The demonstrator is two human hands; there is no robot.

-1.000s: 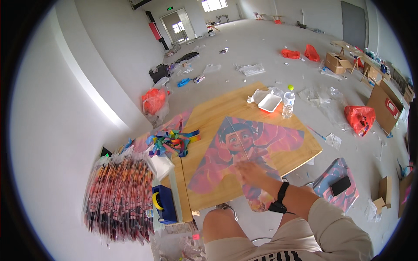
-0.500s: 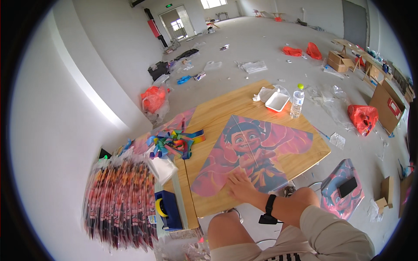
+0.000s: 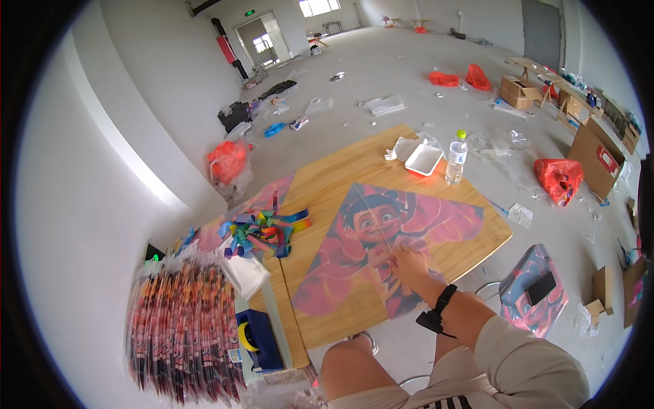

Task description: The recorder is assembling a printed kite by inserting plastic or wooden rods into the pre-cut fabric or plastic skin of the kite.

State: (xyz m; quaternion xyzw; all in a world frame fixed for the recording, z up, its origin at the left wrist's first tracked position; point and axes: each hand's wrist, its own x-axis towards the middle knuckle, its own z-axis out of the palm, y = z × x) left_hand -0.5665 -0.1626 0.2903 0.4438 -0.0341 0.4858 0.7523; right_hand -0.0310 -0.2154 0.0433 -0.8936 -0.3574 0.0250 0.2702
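A large printed kite (image 3: 340,266), pink and dark with a cartoon figure, lies spread on the wooden table (image 3: 340,163). Down its middle runs a thin rod (image 3: 373,215). My right hand (image 3: 411,267) rests over the lower end of that rod, fingers bent together around it, the tips partly hidden. A dark band with a small black device circles my right wrist. My left hand does not show. Left of the kite sits a tangle of rainbow ribbons (image 3: 262,232).
Many bagged kites (image 3: 184,327) stand stacked at the left, beside a blue tape dispenser (image 3: 262,341). A white tray (image 3: 424,160) and a water bottle (image 3: 456,160) occupy the far table edge. A phone (image 3: 541,289) lies on a printed stool (image 3: 524,313) at right.
My right hand has moved up and right across the kite, from lying flat with fingers spread to closing at the rod's lower end. The whole view has shifted slightly.
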